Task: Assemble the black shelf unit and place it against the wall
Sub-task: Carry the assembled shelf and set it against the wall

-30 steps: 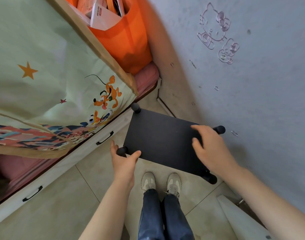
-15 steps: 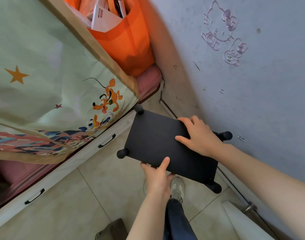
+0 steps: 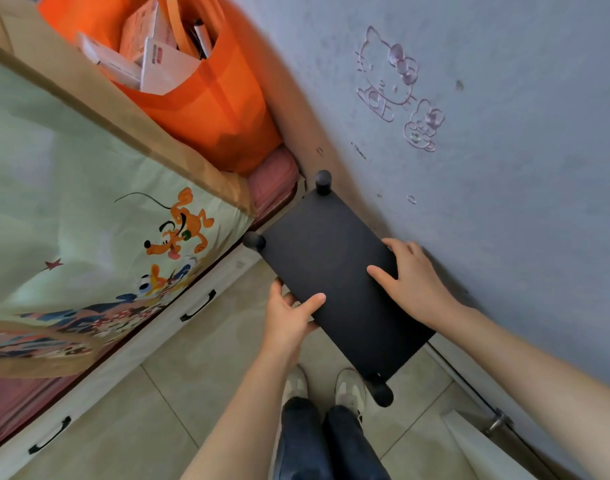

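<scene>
now the black shelf unit (image 3: pixel 331 265) sits mid-frame, close along the wall (image 3: pixel 504 168). left hand (image 3: pixel 289 317) pinches its near edge; right hand (image 3: pixel 414 282) lies on top, far-edge hooking unclear. pushed closer, those fingers (image 3: pixel 404 247) could get trapped against the wall.

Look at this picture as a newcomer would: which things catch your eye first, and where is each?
The black shelf unit stands out mid-frame, close along the blue-grey wall, the left hand gripping its near edge and the right hand resting on its top. A bright orange bag stuffed with boxes sits at the top, and a cartoon cat sticker marks the wall at upper right.
</scene>
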`<state>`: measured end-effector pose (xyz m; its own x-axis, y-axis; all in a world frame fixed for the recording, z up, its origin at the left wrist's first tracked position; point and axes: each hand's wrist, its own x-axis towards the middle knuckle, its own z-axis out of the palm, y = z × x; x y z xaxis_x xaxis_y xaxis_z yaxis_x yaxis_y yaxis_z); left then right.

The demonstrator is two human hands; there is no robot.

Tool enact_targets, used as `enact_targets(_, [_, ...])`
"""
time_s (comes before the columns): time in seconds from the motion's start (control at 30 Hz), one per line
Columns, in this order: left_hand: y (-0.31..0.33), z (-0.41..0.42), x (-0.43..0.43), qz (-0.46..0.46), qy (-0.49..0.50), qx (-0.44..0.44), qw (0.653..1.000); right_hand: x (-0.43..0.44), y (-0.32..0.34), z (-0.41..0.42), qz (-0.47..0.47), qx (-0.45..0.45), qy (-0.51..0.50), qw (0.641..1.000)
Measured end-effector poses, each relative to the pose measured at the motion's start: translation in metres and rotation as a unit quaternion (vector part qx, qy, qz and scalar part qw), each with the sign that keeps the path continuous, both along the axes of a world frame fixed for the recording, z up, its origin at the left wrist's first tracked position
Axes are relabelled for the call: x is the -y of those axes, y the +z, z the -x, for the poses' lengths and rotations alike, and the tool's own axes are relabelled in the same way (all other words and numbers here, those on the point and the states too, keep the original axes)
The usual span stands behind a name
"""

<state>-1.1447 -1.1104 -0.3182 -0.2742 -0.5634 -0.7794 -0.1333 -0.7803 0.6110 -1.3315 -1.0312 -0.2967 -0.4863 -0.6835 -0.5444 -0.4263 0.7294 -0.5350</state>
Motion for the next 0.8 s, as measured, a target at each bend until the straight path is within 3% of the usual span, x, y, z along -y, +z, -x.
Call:
enact_targets(0.17, [-0.001, -0.002, 0.005, -0.006, -0.012, 0.017, 1.000, 0.003, 0.002, 0.002, -0.021, -0.012, -0.004, 1.000])
enact_targets(0.37, [-0.002, -0.004, -0.006, -0.078, -0.075, 0.019, 0.994, 0.005, 0.002, -0.006, -0.046, -0.008, -0.066, 0.997])
enact_targets(0.5, [-0.003, -0.006, -0.001, -0.068, -0.079, 0.011, 0.994, 0.017, 0.005, -0.012, -0.030, 0.026, -0.133, 0.990])
enact_targets(0.8, [0.002, 0.001, 0.034, -0.013, -0.070, -0.013, 0.997, 0.050, 0.001, -0.001, 0.007, 0.007, -0.133, 0.991])
